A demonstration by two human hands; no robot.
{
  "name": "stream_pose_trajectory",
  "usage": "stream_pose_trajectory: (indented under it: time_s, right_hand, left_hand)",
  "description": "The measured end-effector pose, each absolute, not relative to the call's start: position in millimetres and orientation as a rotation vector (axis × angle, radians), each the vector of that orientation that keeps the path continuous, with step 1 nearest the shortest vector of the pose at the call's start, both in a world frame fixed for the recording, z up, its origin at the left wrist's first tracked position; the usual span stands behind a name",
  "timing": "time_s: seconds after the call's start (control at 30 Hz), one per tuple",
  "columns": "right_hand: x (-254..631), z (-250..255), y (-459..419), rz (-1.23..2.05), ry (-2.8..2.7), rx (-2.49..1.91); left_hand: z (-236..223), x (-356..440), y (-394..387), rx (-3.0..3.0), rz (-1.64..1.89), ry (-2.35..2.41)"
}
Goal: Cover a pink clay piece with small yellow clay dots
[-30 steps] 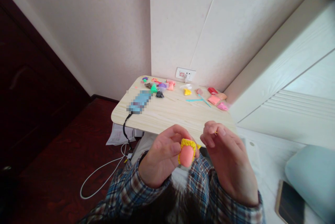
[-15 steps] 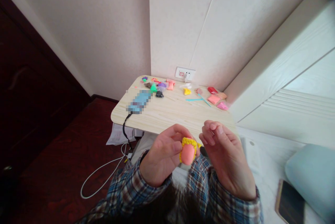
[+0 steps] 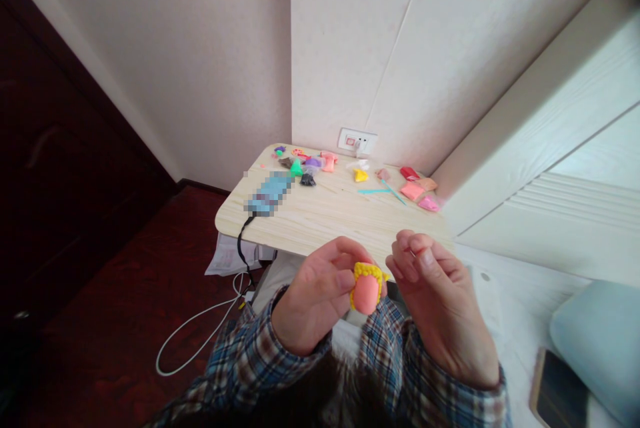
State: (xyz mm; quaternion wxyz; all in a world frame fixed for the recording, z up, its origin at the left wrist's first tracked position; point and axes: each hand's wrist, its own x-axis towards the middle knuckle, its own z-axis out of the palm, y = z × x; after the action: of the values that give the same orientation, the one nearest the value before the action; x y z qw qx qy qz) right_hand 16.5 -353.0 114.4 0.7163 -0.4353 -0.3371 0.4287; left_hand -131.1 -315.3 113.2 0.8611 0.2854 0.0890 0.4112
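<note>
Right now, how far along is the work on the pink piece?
Yellow bumps line the top and sides of the pink piece. The left hand holds it; the right hand is pinched, contents unclear. The lower edge shows none, perhaps left to do.

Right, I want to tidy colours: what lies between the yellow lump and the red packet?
The head view shows a pale pink lump between the yellow lump and the red packet, near a slanting blue strip.
</note>
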Motion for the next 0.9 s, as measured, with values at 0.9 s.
stream_pose_trajectory:
  time_s: [0.9]
  right_hand:
    - [17.7,124.1,-375.6,0.83,-1.168,-0.942]
  left_hand:
    - [116.6,-131.7,-319.5,0.75,0.845,0.374]
